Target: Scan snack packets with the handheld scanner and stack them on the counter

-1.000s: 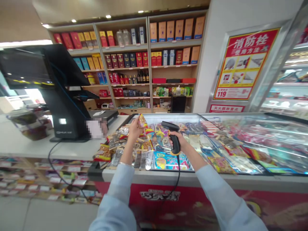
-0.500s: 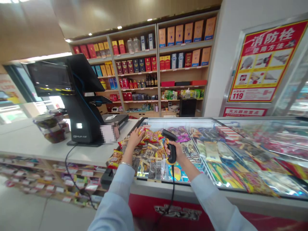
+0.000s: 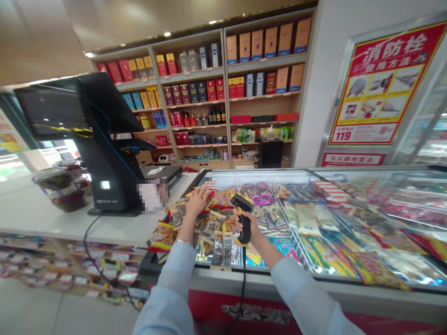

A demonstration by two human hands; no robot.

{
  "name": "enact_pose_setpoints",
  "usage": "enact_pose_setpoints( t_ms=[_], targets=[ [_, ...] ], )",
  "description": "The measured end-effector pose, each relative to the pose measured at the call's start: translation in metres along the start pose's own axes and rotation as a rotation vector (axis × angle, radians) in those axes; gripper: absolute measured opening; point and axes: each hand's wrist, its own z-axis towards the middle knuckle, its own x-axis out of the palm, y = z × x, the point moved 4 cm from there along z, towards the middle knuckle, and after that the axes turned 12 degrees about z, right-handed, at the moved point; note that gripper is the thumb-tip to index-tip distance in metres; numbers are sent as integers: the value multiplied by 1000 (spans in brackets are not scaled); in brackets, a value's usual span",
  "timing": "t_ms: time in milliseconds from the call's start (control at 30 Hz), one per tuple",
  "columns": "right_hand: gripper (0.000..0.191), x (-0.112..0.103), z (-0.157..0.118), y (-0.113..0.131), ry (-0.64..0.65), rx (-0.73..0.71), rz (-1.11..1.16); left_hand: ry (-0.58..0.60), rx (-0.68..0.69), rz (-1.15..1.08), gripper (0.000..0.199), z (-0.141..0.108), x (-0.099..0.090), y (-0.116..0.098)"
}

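The left hand [image 3: 197, 203] lay open on the heap, palm down and fingers spread, resting on the snack packets [image 3: 209, 223] and grasping nothing. The right hand [image 3: 247, 229] was clenched around the grip of a black handheld scanner [image 3: 245, 224], which had a yellow collar near its base. The scanner's head [image 3: 239, 202] tilted up and away from the person, just beside the left hand and above the right edge of the heap, while its coiled-free black cable [image 3: 242, 284] dropped straight down past the front of the freezer.

The packets lay in a loose, overlapping pile at the near left corner of the glass-topped freezer [image 3: 279, 274], with a red-and-yellow packet [image 3: 161, 236] jutting out over its left edge. More flat packets filled the rest of the freezer top to the right, well clear of the right hand. Both hands worked close together, with the wrists angled inward and the pale blue sleeves [image 3: 171, 288] reaching in from below. A thin bracelet [image 3: 183, 242] circled the left wrist.

To the left, a black till [image 3: 108, 158] stood on the white counter [image 3: 49, 218]. Behind it, wooden shelves [image 3: 261, 93] carried boxed liquor and bottles.
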Motion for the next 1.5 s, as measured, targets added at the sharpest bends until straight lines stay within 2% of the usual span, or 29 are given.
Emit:
enact_pose_setpoints(
  t_ms=[167, 333, 500, 633, 733, 833, 967, 1167, 1333, 1500],
  targets=[
    [17, -2, 2, -3, 3, 17, -1, -5, -59, -81, 60, -1, 2, 5],
    [18, 10, -4, 8, 24, 5, -49, 9, -41, -144, 63, 1, -12, 8],
    [17, 35, -26, 54, 31, -94, -122, -81, -137, -194, 69, 0, -37, 1],
    [16, 40, -59, 103, -18, -146, -188, -151, -111, -193, 65, -1, -49, -33],
    [17, 32, -89, 141, -74, -172, -249, -211, -16, -204, 61, -1, -49, -73],
    [17, 19, -125, 181, -145, -267, -301, -216, 90, -235, 60, -3, -42, -124],
    [18, 0, -178, 232, -255, -343, -362, -165, 223, -273, 57, -10, -25, -206],
    [17, -39, -258, 305, -417, -512, -373, -6, 413, -363, 55, -33, 10, -336],
    [19, -75, -314, 341, -526, -633, -345, 167, 551, -470, 53, -58, 47, -430],
    [21, -103, -348, 359, -604, -685, -294, 276, 580, -494, 52, -75, 84, -493]
  ],
)
